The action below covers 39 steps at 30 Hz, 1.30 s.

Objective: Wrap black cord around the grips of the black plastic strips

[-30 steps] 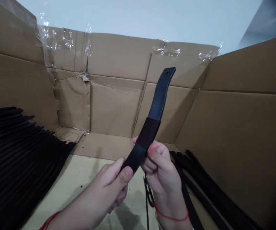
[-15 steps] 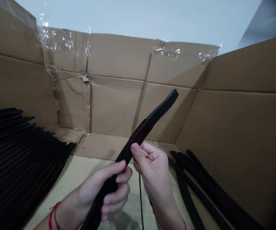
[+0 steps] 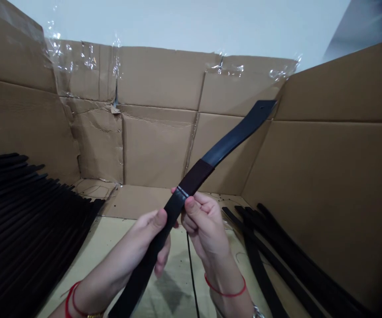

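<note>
A long, flat black strip runs diagonally from the bottom edge up to the right, its far end curved, flared and pierced by a small hole. A dark brown cord wrapping circles it, with a pale line at its lower edge. My left hand is closed around the strip below the wrapping, thumb on top and some fingers hidden behind. Just under the wrapping, my right hand pinches the strip's right edge. From beneath the right hand a thin black cord hangs down; whether the fingers hold it is hidden.
Many similar black strips lie side by side at the left. Several more strips rest at the right. Tall cardboard walls enclose the pale work surface at the back and both sides, with clear tape along their tops.
The strip has turned so its broad face and the wrapping show, and its far end reaches further up and right. My left fingers have loosened slightly; my right hand has shifted slightly.
</note>
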Motion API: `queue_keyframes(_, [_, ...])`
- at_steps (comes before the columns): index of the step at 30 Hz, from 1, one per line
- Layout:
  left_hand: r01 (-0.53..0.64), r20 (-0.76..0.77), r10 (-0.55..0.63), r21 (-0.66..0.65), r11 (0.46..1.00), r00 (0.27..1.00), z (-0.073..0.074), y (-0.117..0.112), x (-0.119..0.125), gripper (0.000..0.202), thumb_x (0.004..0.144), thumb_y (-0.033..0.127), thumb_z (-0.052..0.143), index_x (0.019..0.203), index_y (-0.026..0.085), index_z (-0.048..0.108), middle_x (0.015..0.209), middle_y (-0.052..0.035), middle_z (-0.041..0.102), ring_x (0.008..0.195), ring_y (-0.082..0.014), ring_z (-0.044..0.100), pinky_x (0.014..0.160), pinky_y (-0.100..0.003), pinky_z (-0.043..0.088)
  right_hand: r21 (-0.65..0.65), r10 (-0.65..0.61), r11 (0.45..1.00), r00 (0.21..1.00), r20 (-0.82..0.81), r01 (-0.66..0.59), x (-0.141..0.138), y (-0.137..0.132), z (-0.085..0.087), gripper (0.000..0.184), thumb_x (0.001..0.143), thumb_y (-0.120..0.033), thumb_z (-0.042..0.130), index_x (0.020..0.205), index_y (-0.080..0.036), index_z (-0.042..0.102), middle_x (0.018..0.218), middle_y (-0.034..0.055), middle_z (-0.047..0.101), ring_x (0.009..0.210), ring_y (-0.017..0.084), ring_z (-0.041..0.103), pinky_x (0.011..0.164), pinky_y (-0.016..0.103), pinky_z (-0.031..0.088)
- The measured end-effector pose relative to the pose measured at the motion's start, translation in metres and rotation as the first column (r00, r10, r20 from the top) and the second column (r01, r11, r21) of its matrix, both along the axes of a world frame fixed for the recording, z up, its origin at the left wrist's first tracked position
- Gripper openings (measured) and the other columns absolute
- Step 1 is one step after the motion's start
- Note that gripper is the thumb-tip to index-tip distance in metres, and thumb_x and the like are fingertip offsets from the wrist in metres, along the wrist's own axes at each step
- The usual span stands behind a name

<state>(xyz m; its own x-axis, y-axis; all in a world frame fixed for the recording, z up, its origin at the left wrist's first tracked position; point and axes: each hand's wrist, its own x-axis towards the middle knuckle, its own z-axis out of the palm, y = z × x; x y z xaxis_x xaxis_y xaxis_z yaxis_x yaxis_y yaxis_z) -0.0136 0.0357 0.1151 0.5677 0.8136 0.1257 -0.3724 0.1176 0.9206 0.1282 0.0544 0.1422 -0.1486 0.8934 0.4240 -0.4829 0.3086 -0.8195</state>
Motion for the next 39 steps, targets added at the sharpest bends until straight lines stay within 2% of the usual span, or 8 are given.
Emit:
queue_keyframes(3, [-0.219,-0.117,0.233,0.117,0.969,0.965,0.008,-0.007,-0.002,0.056,0.085,0.069,0.059,0.08,0.016,0.044,0.049,0.0055,0.042,0.039,-0.0044,0.034,0.037,-0.01,0.03,-0.014,0.084,0.996,0.996,0.027,-0.084,0.0,-0.001,0.001,0.036,0.073,-0.043,0.08,0.094,-0.014,0.075,0.049,-0.0115,0.02,0.041,0.002,0.009,0.037,0.019,0.006])
queue_keyframes(8, [-0.19,-0.101,0.198,0.082,0.978,0.975,0.016,-0.018,-0.011,0.052,0.088,0.066,0.057,0.08,0.016,0.043,0.048,0.0068,0.037,0.038,-0.0038,0.029,0.035,-0.01,0.027,0.012,0.217,0.976,0.975,0.048,-0.217,0.003,-0.006,0.005,0.033,0.084,-0.046,0.069,0.1,-0.018,0.076,0.053,-0.0108,0.015,0.043,0.002,0.006,0.038,0.018,0.006])
queue_keyframes(20, [-0.211,-0.081,0.215,0.059,0.976,0.973,0.017,-0.021,-0.013,0.049,0.088,0.062,0.06,0.083,0.016,0.045,0.048,0.0068,0.038,0.038,-0.0037,0.029,0.035,-0.009,0.027,-0.004,0.148,0.989,0.986,0.075,-0.148,0.0,-0.009,0.006,0.037,0.08,-0.046,0.073,0.103,-0.017,0.074,0.053,-0.0103,0.02,0.044,0.003,0.008,0.039,0.021,0.006])
queue_keyframes(25, [0.143,-0.07,-0.146,-0.053,0.988,0.987,0.006,-0.018,-0.001,0.059,0.093,0.073,0.035,0.078,0.017,0.044,0.043,0.0078,0.03,0.032,-0.0048,0.021,0.031,-0.013,0.021,0.049,0.069,0.996,0.992,0.105,-0.074,-0.008,-0.017,0.005,0.032,0.075,-0.044,0.078,0.088,-0.016,0.073,0.05,-0.0077,0.032,0.042,0.003,0.017,0.038,0.02,0.012])
queue_keyframes(30, [-0.327,-0.19,0.393,0.306,0.894,0.9,0.004,-0.012,0.001,0.052,0.094,0.066,0.048,0.083,0.014,0.048,0.058,0.0014,0.048,0.051,-0.006,0.043,0.048,-0.01,0.035,0.098,-0.28,0.958,0.956,0.09,0.271,-0.013,-0.021,0.007,0.026,0.08,-0.039,0.074,0.077,-0.014,0.068,0.052,-0.0064,0.032,0.045,0.004,0.019,0.039,0.02,0.011])
queue_keyframes(33, [-0.043,-0.165,0.055,0.077,0.996,0.985,0.007,-0.011,-0.01,0.054,0.093,0.068,0.044,0.08,0.016,0.048,0.046,0.0053,0.038,0.035,-0.0064,0.03,0.035,-0.014,0.028,0.034,0.068,0.997,0.988,0.137,-0.073,-0.006,-0.019,0.007,0.03,0.083,-0.044,0.071,0.09,-0.014,0.072,0.049,-0.0095,0.023,0.042,0.003,0.013,0.039,0.019,0.01])
queue_keyframes(35, [0.171,-0.1,-0.174,-0.036,0.985,0.98,0.008,-0.01,-0.012,0.057,0.092,0.071,0.04,0.078,0.016,0.047,0.042,0.0054,0.036,0.032,-0.0072,0.028,0.032,-0.016,0.028,0.013,0.192,0.981,0.974,0.121,-0.195,-0.004,-0.017,0.006,0.034,0.081,-0.045,0.073,0.094,-0.015,0.074,0.048,-0.01,0.023,0.041,0.002,0.012,0.039,0.019,0.01])
queue_keyframes(39, [-0.315,-0.114,0.347,0.23,0.921,0.931,0.002,-0.011,0.0,0.055,0.085,0.066,0.061,0.08,0.013,0.049,0.056,0.0034,0.042,0.048,-0.0047,0.037,0.044,-0.01,0.031,0.045,-0.111,0.993,0.994,0.005,0.111,-0.009,-0.013,0.002,0.034,0.074,-0.043,0.079,0.092,-0.014,0.074,0.053,-0.0063,0.037,0.044,0.003,0.02,0.039,0.019,0.014])
